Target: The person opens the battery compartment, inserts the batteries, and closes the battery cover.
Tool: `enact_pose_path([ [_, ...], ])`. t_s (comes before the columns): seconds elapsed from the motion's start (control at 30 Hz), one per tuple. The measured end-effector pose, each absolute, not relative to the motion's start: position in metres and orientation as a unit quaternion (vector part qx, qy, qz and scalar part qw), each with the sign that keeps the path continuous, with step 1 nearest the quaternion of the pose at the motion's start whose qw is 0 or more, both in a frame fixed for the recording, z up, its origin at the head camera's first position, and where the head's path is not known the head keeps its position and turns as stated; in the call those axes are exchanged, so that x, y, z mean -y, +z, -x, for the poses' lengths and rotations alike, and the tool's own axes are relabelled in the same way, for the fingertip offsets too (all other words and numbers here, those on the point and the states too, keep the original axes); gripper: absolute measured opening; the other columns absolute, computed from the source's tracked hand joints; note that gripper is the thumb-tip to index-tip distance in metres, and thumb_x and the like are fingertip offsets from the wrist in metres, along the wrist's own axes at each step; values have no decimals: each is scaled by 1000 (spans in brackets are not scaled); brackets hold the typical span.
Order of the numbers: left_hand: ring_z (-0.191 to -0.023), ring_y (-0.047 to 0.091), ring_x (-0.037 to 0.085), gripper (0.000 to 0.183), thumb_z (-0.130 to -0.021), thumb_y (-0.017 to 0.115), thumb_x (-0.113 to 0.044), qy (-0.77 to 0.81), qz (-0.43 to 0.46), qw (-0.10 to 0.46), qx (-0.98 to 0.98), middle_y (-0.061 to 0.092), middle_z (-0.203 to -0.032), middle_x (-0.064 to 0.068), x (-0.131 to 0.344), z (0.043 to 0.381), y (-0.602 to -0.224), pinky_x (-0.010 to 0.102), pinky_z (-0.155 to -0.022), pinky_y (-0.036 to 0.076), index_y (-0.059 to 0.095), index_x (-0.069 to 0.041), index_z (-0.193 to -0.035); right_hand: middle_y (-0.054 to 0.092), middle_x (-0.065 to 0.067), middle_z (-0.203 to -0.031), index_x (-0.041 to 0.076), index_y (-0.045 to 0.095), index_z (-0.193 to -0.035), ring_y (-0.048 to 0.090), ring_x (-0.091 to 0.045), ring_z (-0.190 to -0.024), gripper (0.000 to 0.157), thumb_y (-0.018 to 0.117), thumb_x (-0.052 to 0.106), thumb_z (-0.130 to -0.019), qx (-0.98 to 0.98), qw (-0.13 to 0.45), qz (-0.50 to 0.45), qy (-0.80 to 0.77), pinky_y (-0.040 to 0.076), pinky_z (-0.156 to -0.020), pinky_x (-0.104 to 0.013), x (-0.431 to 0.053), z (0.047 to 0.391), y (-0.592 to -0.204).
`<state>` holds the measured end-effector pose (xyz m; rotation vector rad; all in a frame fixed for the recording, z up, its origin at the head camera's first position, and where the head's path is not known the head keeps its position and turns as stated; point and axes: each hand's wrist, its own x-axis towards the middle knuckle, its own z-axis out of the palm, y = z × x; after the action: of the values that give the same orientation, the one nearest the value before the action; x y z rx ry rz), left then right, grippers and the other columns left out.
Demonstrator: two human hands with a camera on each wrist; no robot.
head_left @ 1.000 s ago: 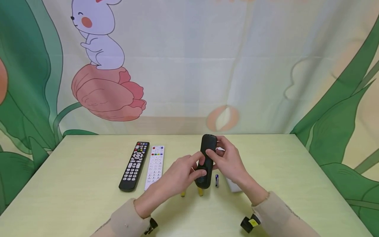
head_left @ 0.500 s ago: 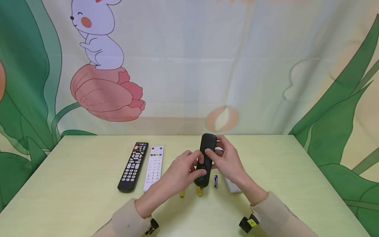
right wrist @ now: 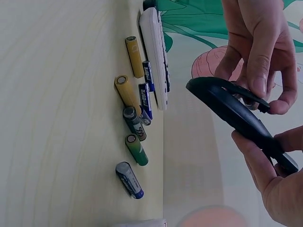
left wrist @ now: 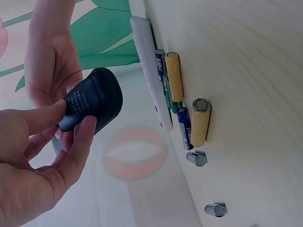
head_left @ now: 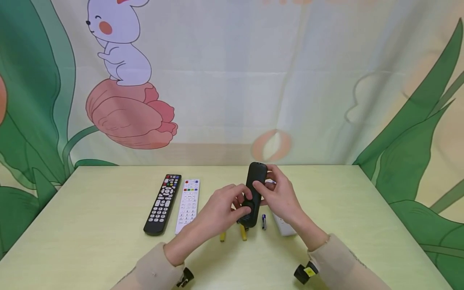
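Observation:
Above the table, a black remote control point(head_left: 257, 171) is held upright between both hands, its back facing the head camera. My right hand point(head_left: 282, 197) grips the upper part, thumb on the back and fingers behind. At the lower part, my left hand point(head_left: 222, 210) pinches the battery cover point(right wrist: 239, 91), which stands tilted away from the body at one end in the right wrist view. Printed text shows on the cover in the left wrist view. Whatever lies under the cover is mostly hidden.
Left on the table lie a black remote point(head_left: 163, 204) and a white remote point(head_left: 189, 201). Another white remote point(head_left: 284, 226) is partly under my right hand. Several loose batteries, among them a yellow battery point(right wrist: 127, 92) and a grey-blue battery point(right wrist: 129, 179), lie below my hands.
The black remote has shifted and tilted very slightly in my hands, its lower end a little higher. Both hands keep their hold.

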<state>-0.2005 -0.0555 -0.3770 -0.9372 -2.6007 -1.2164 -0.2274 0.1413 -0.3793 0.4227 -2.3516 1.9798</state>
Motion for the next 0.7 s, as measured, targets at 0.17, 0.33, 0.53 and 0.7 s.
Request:
enact_pose_path([
  [0.17, -79, 59, 13, 23, -89, 81, -5, -409, 322, 57, 852, 61, -90, 2, 57, 200, -376, 29, -69, 54, 64, -10, -104, 61, -23, -119, 5, 48, -139, 72, -32, -96, 43, 66, 7, -101, 757, 21, -138, 638, 63, -67, -45, -142, 227, -379],
  [0.33, -80, 59, 13, 21, -90, 80, -4, -418, 334, 52, 843, 60, -90, -2, 58, 201, -376, 28, -70, 54, 64, -10, -103, 61, -22, -118, 5, 48, -139, 72, -31, -95, 43, 66, 7, -101, 757, 21, -140, 638, 63, -66, -44, -142, 227, -379],
  [0.53, -82, 61, 12, 21, -89, 79, -3, -440, 348, 43, 827, 61, -91, -3, 60, 202, -374, 29, -73, 55, 65, -10, -102, 61, -23, -119, 4, 48, -139, 72, -31, -95, 42, 66, 7, -101, 756, 21, -142, 638, 63, -66, -45, -144, 227, -377],
  [0.7, -82, 61, 13, 19, -90, 78, -3, -452, 348, 30, 821, 62, -90, -4, 61, 203, -374, 31, -74, 55, 65, -10, -102, 61, -22, -119, 4, 48, -138, 72, -32, -96, 42, 66, 6, -100, 757, 20, -141, 638, 63, -66, -45, -145, 226, -376],
])
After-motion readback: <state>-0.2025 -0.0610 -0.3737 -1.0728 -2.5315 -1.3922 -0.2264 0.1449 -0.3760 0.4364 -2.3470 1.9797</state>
